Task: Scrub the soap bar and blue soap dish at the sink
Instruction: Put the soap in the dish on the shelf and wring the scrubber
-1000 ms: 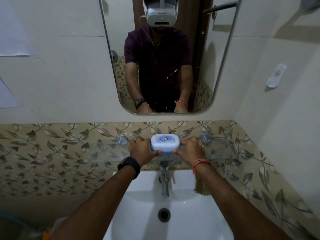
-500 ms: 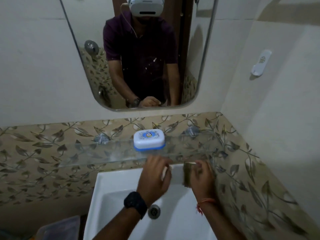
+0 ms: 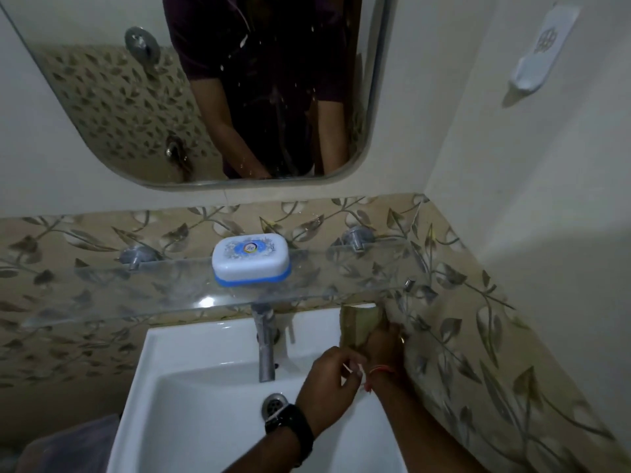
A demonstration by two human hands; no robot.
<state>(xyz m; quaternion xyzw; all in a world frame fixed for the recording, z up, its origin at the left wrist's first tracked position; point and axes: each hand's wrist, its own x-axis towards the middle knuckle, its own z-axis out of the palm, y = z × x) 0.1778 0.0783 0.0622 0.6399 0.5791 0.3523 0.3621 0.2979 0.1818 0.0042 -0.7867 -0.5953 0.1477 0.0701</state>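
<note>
The soap dish [image 3: 252, 262], a blue base under a closed white lid with a printed top, stands on the glass shelf [image 3: 164, 288] above the tap. No soap bar shows. My right hand [image 3: 386, 339] grips a greenish-brown scrub pad [image 3: 358, 326] at the sink's back right corner, below the shelf's end. My left hand [image 3: 326, 378], with a black watch on its wrist, hovers over the basin with curled fingers right beside my right wrist and its red thread. Whether those fingers pinch anything is unclear.
The white sink [image 3: 191, 414] has a metal tap [image 3: 266, 349] at the back and a drain [image 3: 275, 402] in the middle. A mirror [image 3: 112, 107] hangs above. The leaf-patterned tiled wall [image 3: 478, 353] runs close along the right. A white holder [image 3: 543, 46] sits on the right wall.
Both hands let go of the soap dish on the shelf and dropped to the sink. My right hand took the scrub pad at the back right corner; my left moved beside its wrist.
</note>
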